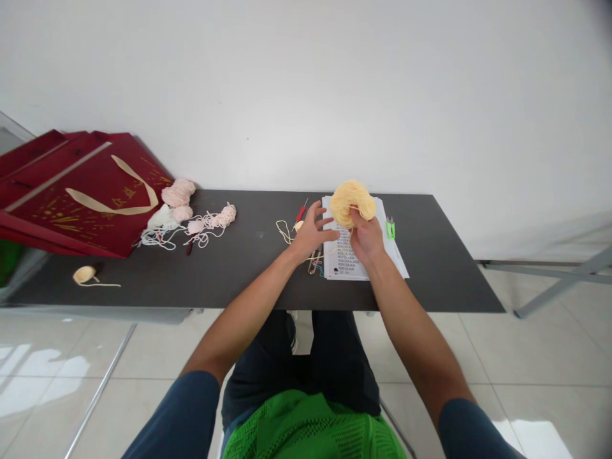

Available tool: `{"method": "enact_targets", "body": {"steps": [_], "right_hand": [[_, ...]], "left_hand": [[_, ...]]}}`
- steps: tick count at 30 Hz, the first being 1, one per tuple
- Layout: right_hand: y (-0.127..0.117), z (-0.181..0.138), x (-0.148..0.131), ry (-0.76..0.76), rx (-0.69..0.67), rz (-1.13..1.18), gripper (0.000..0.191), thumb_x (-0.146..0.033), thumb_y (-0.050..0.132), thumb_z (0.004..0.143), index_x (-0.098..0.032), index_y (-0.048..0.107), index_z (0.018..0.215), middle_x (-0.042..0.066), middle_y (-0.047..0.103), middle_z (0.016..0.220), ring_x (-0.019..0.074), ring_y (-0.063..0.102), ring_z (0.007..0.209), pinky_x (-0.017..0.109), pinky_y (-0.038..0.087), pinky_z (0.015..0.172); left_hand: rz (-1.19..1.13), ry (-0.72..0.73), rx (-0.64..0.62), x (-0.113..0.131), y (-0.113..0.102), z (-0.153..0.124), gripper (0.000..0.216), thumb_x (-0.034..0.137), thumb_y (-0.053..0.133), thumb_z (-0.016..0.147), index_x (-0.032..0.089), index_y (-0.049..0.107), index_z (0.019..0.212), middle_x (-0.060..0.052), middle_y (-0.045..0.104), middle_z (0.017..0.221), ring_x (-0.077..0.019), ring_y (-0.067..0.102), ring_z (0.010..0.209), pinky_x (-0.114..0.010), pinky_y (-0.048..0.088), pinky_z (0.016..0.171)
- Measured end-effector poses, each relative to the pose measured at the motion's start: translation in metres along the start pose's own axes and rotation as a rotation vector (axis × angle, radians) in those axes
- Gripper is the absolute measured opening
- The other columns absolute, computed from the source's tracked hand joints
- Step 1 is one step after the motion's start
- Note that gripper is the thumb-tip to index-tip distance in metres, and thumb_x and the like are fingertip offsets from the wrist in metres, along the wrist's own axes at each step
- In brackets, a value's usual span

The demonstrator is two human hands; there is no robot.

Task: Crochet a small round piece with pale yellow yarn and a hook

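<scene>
In my right hand (367,237) is a skein of pale yellow yarn (351,196), held up over printed sheets of paper (349,270) on the dark table. Fingers spread apart, my left hand (313,234) hovers just left of the yarn, near the edge of the sheets. A red-handled hook (301,212) and a small cream piece (299,225) with a loose strand lie behind the left hand. Small metal tools and clips (314,262) rest beside the papers, partly hidden by my wrist. Green thread snips (391,228) lie at the right edge of the sheets.
Dark red gift bags (86,191) stand at the table's left end. Pink yarn (178,192) and tangled white yarn (162,223) lie beside them. A cream round piece with a tail (85,275) sits near the front left edge. The white wall (306,95) rises behind the table.
</scene>
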State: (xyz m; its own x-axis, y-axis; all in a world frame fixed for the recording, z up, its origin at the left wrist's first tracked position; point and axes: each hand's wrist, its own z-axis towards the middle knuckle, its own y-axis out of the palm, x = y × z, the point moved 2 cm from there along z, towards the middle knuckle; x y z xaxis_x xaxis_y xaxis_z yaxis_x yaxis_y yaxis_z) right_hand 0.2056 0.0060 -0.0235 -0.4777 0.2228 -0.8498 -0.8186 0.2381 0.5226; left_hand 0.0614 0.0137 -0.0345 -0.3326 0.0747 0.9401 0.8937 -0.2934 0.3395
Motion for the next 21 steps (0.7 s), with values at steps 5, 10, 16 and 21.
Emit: {"method": "enact_targets", "body": {"steps": [5,10,16,21], "right_hand": [[-0.001,0.001,-0.006,-0.020,0.031,0.029,0.025,-0.030,0.085,0.076,-0.027,0.077,0.099,0.000,0.081,0.112,0.0204,0.075,0.107,0.037,0.060,0.102],[0.000,0.002,-0.008,-0.030,-0.006,0.066,0.028,-0.033,0.086,0.075,-0.029,0.075,0.101,-0.002,0.081,0.114,0.0193,0.074,0.113,0.035,0.060,0.101],[-0.006,-0.002,-0.015,0.109,-0.042,0.137,0.021,-0.032,0.081,0.079,-0.028,0.073,0.098,-0.003,0.080,0.110,0.0172,0.074,0.101,0.032,0.062,0.089],[-0.035,0.002,-0.023,0.311,-0.166,0.170,0.031,-0.019,0.076,0.066,-0.025,0.071,0.096,0.002,0.082,0.106,0.0272,0.075,0.104,0.044,0.064,0.085]], "left_hand": [[0.102,-0.201,-0.265,-0.002,0.019,-0.014,0.095,0.031,0.094,0.065,0.016,0.046,0.146,-0.020,0.064,0.133,-0.0127,0.069,0.074,-0.028,0.050,0.065],[0.278,-0.295,-0.345,0.002,0.019,-0.021,0.067,0.045,0.086,0.077,0.009,0.062,0.129,-0.005,0.073,0.079,-0.0037,0.039,0.046,-0.023,0.028,0.048],[0.181,-0.207,-0.163,0.012,0.008,-0.016,0.039,0.045,0.088,0.073,0.010,0.074,0.080,0.006,0.044,0.045,-0.0044,0.032,0.042,-0.023,0.016,0.046],[0.069,-0.069,0.167,0.032,-0.028,0.003,0.034,0.049,0.070,0.087,0.015,0.066,0.080,0.009,0.036,0.044,-0.0048,0.021,0.038,-0.024,0.012,0.043]]}}
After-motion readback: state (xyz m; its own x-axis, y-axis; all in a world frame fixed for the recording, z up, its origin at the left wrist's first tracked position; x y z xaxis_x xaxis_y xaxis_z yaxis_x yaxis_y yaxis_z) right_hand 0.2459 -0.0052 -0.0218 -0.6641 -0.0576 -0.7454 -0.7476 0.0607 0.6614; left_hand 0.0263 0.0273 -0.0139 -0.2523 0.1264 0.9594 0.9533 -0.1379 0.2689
